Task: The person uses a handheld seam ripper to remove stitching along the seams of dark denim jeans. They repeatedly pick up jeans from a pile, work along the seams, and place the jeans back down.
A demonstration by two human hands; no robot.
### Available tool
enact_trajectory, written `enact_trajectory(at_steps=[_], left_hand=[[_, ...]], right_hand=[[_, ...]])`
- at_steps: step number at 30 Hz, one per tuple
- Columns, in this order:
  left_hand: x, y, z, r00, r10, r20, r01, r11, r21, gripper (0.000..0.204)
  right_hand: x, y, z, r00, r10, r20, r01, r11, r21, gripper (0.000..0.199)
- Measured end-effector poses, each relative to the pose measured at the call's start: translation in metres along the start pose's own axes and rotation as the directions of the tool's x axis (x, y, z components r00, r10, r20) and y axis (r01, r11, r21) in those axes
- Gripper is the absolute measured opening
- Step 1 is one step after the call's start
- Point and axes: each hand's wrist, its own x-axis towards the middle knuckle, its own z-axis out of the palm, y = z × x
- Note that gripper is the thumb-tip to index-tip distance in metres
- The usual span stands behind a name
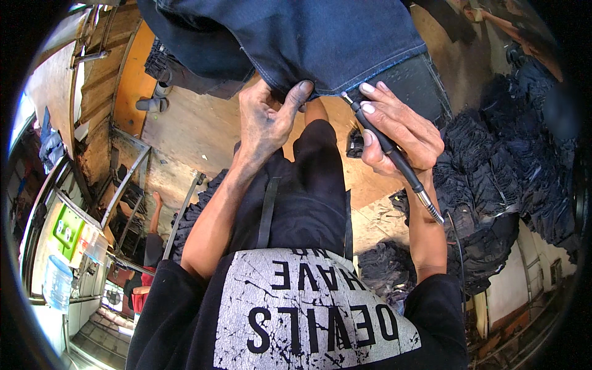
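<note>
Our black printed T-shirt [308, 314] below; above it, left hand [266, 120] pinches the denim hem [345, 46], right hand [401, 132] grips a rotary grinder handpiece [388, 148] at the hem. Bit slip risks nicking fingers.

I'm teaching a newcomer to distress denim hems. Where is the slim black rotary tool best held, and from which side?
Hold the rotary tool pen-style on its black barrel, well behind the tip, coming from the right, as the right hand does. The shaft is long and thin, its cord trails back from the rear end, and its tip points up-left at the jeans hem, which the left hand pinches.
</note>
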Motion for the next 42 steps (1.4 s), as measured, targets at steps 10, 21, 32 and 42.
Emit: enact_trajectory(at_steps=[10, 21, 32, 42], left_hand=[[-0.01, 0.007, -0.006, 0.988, -0.114, 0.104, 0.136, 0.961, -0.24, 0.04], [0.021, 0.053, -0.079, 0.917, -0.028, 0.399, -0.103, 0.947, 0.303, 0.06], [0.23, 0.03, -0.202, 0.999, 0.045, 0.027, -0.042, 0.994, -0.104, 0.101], [0.142, 0.12, -0.174, 0.764, 0.623, 0.168, -0.533, 0.463, 0.708, 0.024]], right_hand=[[0.006, -0.007, -0.016, 0.685, 0.39, -0.615, -0.366, 0.914, 0.172, 0.044], [0.047, -0.051, -0.014, 0.593, 0.521, -0.614, -0.728, 0.673, -0.131, 0.054], [0.033, -0.014, -0.028, 0.668, 0.509, -0.543, -0.579, 0.814, 0.05, 0.023], [-0.036, -0.008, -0.087, 0.692, 0.531, -0.489, -0.608, 0.794, 0.002, 0.027]])
